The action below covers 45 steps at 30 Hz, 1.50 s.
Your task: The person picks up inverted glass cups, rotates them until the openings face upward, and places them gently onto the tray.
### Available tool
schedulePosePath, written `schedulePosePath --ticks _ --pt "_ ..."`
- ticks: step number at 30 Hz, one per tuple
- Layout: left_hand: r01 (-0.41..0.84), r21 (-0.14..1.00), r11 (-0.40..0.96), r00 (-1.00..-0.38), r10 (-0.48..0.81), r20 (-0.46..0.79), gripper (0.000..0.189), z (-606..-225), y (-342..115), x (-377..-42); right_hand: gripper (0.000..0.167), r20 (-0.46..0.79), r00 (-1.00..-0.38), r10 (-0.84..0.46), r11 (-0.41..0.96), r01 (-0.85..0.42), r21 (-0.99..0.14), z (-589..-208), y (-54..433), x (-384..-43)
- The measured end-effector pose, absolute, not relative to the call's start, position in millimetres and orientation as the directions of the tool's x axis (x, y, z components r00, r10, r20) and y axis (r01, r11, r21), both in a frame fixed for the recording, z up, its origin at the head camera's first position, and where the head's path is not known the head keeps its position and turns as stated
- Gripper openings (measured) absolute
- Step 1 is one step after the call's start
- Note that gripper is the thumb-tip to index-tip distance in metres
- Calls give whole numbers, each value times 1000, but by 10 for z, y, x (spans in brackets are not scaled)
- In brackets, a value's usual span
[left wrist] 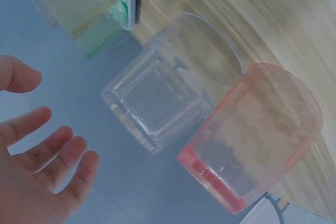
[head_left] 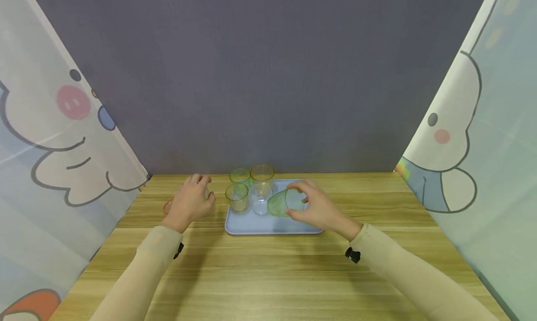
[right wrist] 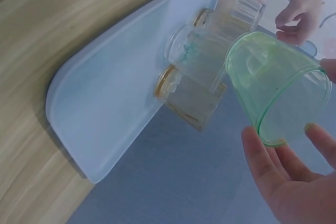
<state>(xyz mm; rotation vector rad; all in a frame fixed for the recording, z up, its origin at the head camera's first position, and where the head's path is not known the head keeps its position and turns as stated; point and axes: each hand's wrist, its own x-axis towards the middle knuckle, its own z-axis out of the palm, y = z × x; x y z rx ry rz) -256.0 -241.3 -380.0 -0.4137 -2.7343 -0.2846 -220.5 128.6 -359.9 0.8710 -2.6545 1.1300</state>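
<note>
Pinching the green glass [head_left: 277,205] above the tray [head_left: 262,225], my right hand [head_left: 314,205] seems mid-transfer, likely needing levelling; my left hand [head_left: 190,201] spreads loosely.

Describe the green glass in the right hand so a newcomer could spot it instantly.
Start at the pale blue tray on the wood-grain table. Over the tray's right half, the right hand holds a green glass near its rim. Unlike the other green glass, upright at the back left, this one is tilted and held in the air.
</note>
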Motion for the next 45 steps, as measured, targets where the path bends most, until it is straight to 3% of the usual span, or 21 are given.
schedulePosePath --ticks 13,24,30,45 --pt "252 152 956 -935 200 293 47 -3918 -2487 -2629 62 362 -820 -443 696 -569 -438 -3603 1234 -2234" --pt "197 160 967 -960 158 229 52 -3961 -2500 -2693 57 476 -748 -462 730 -626 -275 -3643 1218 -2313" --pt "177 170 969 -970 143 195 55 -3964 -2522 -2706 55 498 -730 -468 728 -638 -251 -3658 1218 -2343" --pt "148 209 967 -982 120 143 50 -3962 -2527 -2770 59 459 -760 -461 742 -613 -271 -3592 1254 -2462"
